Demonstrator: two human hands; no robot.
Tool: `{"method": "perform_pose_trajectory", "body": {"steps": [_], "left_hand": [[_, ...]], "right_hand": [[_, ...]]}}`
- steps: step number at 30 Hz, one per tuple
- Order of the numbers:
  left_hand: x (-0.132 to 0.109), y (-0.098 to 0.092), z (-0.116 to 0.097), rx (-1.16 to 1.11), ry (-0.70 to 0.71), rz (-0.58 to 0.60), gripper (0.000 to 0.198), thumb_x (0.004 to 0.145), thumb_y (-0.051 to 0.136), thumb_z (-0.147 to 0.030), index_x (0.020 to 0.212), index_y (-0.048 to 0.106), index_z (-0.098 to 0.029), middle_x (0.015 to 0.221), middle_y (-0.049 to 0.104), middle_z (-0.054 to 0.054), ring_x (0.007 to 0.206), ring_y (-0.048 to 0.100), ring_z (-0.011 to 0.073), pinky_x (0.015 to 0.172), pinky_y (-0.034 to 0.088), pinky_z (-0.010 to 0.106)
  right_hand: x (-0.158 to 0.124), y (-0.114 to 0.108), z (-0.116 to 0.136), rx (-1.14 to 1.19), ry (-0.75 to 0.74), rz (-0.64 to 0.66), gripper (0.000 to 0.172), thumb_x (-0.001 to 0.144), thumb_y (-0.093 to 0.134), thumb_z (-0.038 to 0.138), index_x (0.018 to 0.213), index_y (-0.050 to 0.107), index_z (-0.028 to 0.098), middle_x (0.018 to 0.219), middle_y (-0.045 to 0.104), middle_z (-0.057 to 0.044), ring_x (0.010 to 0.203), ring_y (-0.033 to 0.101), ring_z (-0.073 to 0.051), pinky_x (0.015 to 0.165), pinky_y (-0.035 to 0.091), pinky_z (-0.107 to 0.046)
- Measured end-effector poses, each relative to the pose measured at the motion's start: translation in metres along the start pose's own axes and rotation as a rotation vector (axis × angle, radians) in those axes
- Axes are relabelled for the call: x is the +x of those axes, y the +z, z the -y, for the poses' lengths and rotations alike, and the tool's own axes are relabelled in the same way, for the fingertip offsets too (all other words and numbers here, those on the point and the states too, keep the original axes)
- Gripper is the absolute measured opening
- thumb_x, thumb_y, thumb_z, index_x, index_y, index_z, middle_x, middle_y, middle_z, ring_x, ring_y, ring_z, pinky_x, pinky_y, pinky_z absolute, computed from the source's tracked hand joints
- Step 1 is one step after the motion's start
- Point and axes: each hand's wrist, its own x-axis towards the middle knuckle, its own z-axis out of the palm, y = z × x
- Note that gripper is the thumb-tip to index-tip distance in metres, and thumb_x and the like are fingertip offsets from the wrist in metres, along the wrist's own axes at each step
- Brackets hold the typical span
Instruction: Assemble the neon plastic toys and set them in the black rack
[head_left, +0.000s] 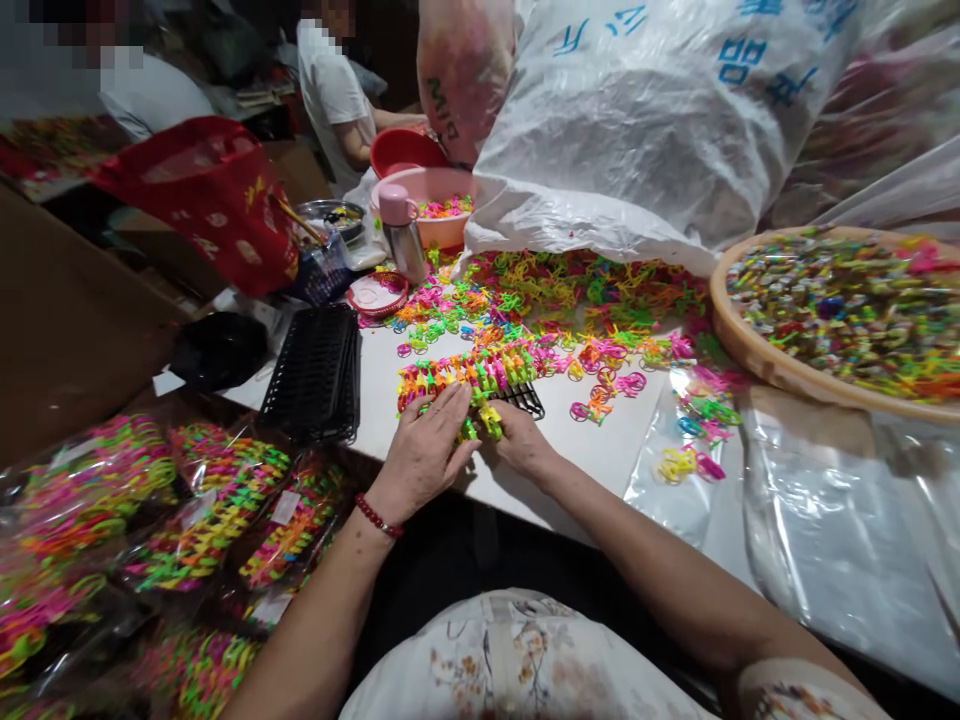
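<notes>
A black slotted rack (529, 400) lies on the white table, mostly covered by rows of small bright plastic pieces (480, 372) in pink, orange, yellow and green. My left hand (431, 440) rests over the front left of these rows, its fingers stretched out and the thumb apart. Beside it, at the front right of the rack, my right hand (521, 440) has its fingers curled round a yellow-green piece (489, 418). Its fingertips are partly hidden. Loose pieces (600, 375) lie behind and to the right of the rack.
Stacked black racks (311, 375) stand left. Behind are a steel flask (403, 235), a pink basin (442, 230) and a large white sack (615, 120). A round tub (731, 320) and clear bags (832, 520) are right. Packed bags (202, 520) lie lower left. Two people sit behind.
</notes>
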Motion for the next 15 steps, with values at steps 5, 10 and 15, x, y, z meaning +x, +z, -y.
{"method": "perform_pose_trajectory", "body": {"steps": [5,10,15], "left_hand": [[-0.003,0.004,0.002,-0.003,0.035,-0.070,0.070,0.092,0.052,-0.031,0.151,0.020,-0.014,0.143,0.048,0.016,0.134,0.045,0.0257,0.106,0.035,0.044],[-0.002,0.016,0.011,0.020,0.115,-0.169,0.072,0.091,0.054,-0.034,0.151,0.021,-0.015,0.140,0.052,0.016,0.127,0.052,0.0277,0.103,0.038,0.043],[-0.001,0.016,0.009,0.112,0.116,-0.143,0.070,0.090,0.053,-0.044,0.150,0.027,-0.020,0.149,0.041,0.016,0.133,0.044,0.0332,0.101,0.036,0.046]], "right_hand": [[0.001,0.006,-0.003,-0.125,0.045,0.130,0.024,0.071,0.059,0.011,0.094,0.061,0.017,0.093,0.066,-0.004,0.085,0.060,-0.019,0.075,0.045,-0.027],[0.010,-0.006,0.000,-0.399,0.015,0.316,0.026,0.069,0.062,0.010,0.094,0.057,0.018,0.096,0.064,-0.004,0.088,0.060,-0.019,0.075,0.045,-0.026],[0.015,-0.001,-0.003,-0.488,-0.035,0.362,0.031,0.075,0.064,0.018,0.106,0.055,0.016,0.104,0.062,-0.008,0.090,0.059,-0.020,0.078,0.046,-0.027]]}}
